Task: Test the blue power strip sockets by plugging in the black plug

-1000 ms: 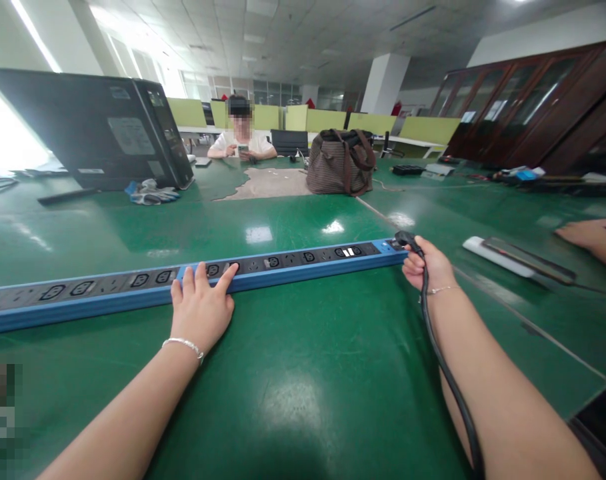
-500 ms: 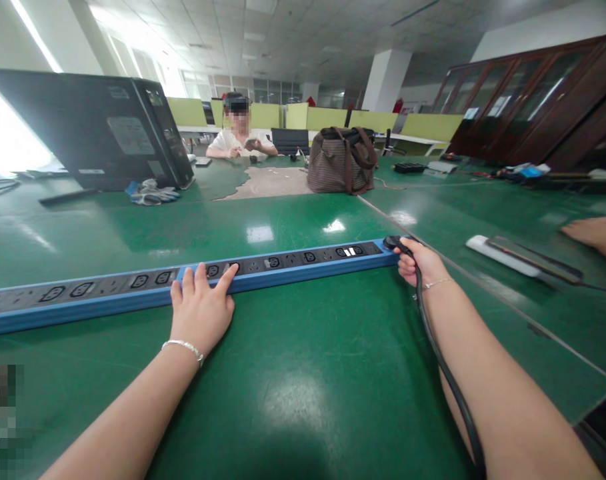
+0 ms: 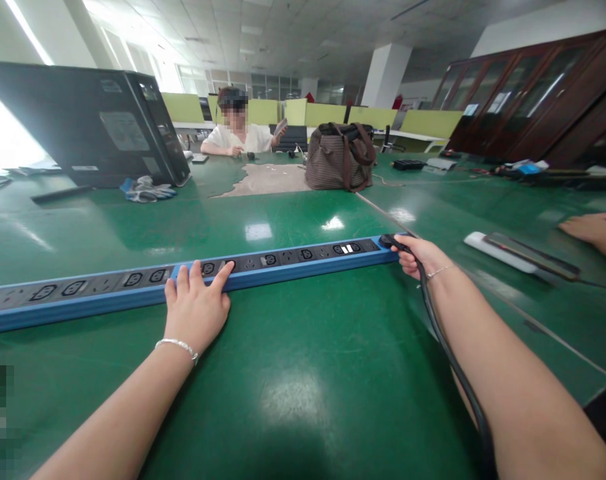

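A: Straight to the long blue power strip point(image 3: 287, 265), lying across the green table point(image 3: 293, 327) and running out of view at the left edge. Steadied how?

B: Beneath the left hand point(image 3: 197, 313), with fingers fanned apart, tips on the top face, and with the thumb stretched over a socket. Closed on nothing there!

A: And with the right hand point(image 3: 419, 259)?

B: Pinching the black plug point(image 3: 389, 241) between thumb and curled fingers, right at the strip's right-hand end! Fully seated or not? Impossible to tell from here.

A: Trailing from it, a black cable point(image 3: 445, 343), down along the right forearm to the bottom edge. And farther back?

B: On the same table, a brown bag point(image 3: 335, 160); off to the left, gloves point(image 3: 147, 190) beside a big black case point(image 3: 93, 127). Over to the right, near a white bar point(image 3: 495, 253), another person's hand point(image 3: 589, 230). Across the way, in white, a seated person point(image 3: 245, 140).
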`<state>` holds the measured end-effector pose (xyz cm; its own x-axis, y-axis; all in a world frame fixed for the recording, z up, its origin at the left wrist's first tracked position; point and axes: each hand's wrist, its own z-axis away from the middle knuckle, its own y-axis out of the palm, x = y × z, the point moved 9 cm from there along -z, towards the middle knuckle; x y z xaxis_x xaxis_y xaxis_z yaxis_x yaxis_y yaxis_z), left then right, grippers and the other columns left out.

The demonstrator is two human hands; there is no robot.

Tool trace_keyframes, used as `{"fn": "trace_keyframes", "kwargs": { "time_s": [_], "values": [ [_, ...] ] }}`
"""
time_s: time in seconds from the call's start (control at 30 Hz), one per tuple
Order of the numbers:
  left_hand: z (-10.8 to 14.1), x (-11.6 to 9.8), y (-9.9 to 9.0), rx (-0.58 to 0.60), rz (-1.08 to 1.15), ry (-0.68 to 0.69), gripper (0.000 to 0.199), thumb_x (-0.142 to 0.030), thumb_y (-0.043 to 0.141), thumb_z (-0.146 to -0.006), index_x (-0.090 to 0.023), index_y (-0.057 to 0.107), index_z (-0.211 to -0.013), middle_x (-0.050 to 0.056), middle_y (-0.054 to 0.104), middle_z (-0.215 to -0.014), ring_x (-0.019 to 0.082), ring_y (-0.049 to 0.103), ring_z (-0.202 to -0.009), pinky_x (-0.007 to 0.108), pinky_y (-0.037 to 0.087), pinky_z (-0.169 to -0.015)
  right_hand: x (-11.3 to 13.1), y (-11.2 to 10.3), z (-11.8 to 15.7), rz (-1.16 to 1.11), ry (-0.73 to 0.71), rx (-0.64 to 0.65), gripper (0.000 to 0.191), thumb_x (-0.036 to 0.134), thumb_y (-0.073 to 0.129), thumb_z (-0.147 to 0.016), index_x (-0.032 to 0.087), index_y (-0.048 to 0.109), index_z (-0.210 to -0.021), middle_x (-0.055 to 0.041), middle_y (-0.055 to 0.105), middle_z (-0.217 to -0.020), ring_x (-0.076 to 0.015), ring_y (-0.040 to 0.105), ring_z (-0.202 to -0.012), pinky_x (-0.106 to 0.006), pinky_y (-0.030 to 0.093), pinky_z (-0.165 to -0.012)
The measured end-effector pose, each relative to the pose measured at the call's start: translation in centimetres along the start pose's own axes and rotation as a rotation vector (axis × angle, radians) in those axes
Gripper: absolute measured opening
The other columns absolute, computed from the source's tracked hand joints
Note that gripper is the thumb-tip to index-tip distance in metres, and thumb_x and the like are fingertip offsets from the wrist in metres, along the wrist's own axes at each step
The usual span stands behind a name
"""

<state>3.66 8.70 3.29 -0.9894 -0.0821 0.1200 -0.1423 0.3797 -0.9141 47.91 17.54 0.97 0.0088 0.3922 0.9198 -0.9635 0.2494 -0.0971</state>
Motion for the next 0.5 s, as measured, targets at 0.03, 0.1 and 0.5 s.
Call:
{"fn": "trace_keyframes", "kwargs": {
  "time_s": [0.03,0.1,0.5],
  "values": [
    [0.0,0.0,0.0,0.004,0.000,0.001,0.054,-0.031,0.042,-0.087,-0.035,0.038,-0.141,0.018,0.038,-0.141,0.040,0.034,-0.133,0.057,0.028,-0.105,0.0,0.0,-0.1,0.013,0.003,0.000,0.037,0.035,0.041,-0.095,0.016,0.051,-0.065,0.0082,0.028,-0.029,-0.0047,0.024,-0.023,-0.015,0.016,-0.027],
    [0.0,0.0,0.1,0.011,0.004,0.001,0.054,-0.031,0.042,-0.087,-0.034,0.038,-0.141,0.019,0.038,-0.141,0.040,0.033,-0.133,0.057,0.028,-0.105,0.1,-0.1,-0.1,0.051,0.014,-0.013,0.037,0.034,0.040,-0.095,0.016,0.050,-0.065,0.0079,0.028,-0.029,-0.0049,0.024,-0.023,-0.016,0.016,-0.027],
    [0.0,-0.1,-0.2,0.017,0.026,0.010,0.053,-0.032,0.040,-0.088,-0.032,0.039,-0.141,0.020,0.038,-0.140,0.042,0.033,-0.133,0.058,0.028,-0.104,1.3,0.2,1.1,0.181,-0.016,-0.145,0.035,0.032,0.041,-0.095,0.016,0.050,-0.065,0.0077,0.029,-0.029,-0.0046,0.023,-0.024,-0.017,0.017,-0.029]
  ]
}}
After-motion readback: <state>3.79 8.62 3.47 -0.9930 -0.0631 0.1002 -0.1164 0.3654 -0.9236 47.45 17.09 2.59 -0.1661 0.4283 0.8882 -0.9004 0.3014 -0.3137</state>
